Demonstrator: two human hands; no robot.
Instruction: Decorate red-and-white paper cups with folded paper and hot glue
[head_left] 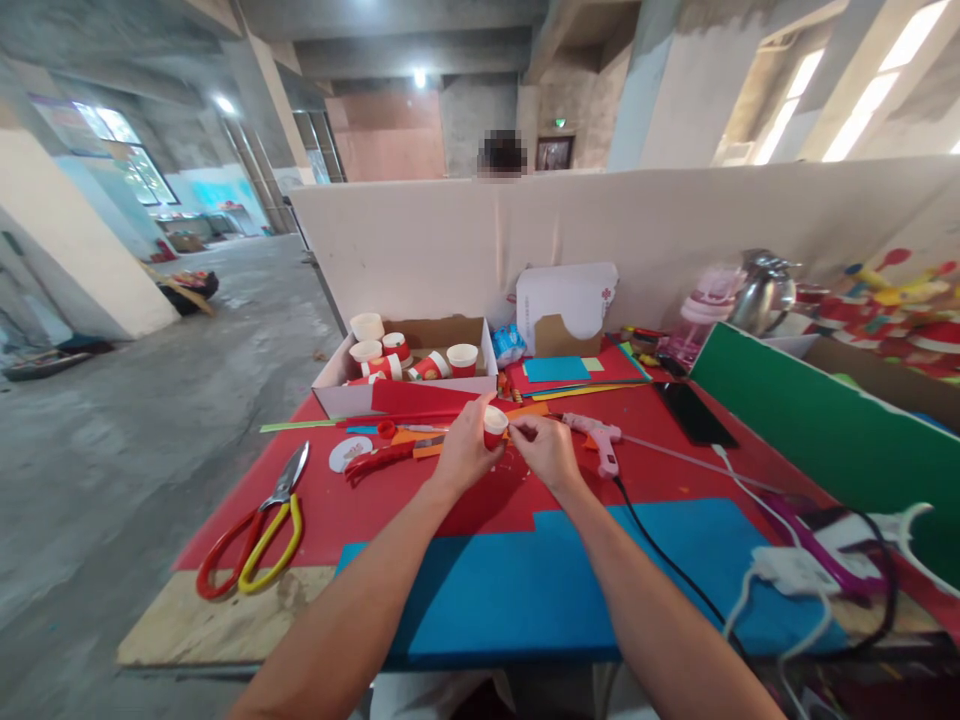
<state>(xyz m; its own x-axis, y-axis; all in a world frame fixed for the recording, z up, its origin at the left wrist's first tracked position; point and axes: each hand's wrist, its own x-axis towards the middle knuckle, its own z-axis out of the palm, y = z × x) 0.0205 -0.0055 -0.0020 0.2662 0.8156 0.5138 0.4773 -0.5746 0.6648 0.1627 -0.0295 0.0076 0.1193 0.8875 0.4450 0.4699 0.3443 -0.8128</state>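
Note:
A small white paper cup [495, 420] with a red band is held in my left hand [463, 455], its mouth tilted up toward me. My right hand [547, 452] is closed in a pinch at the cup's right side; whatever lies between the fingertips is too small to make out. Just right of that hand a pink glue gun [602, 440] rests on the red table cover [330, 510]. To the left lie a white disc [350, 454] and a bundle of red strips [382, 462].
Big shears [262, 530] with red and yellow handles lie at left. A box [405, 405] of similar cups stands behind. Blue sheets [495, 590] cover the front edge. At right are a phone [694, 413], a power strip [799, 570] with cables, and a green panel [810, 430].

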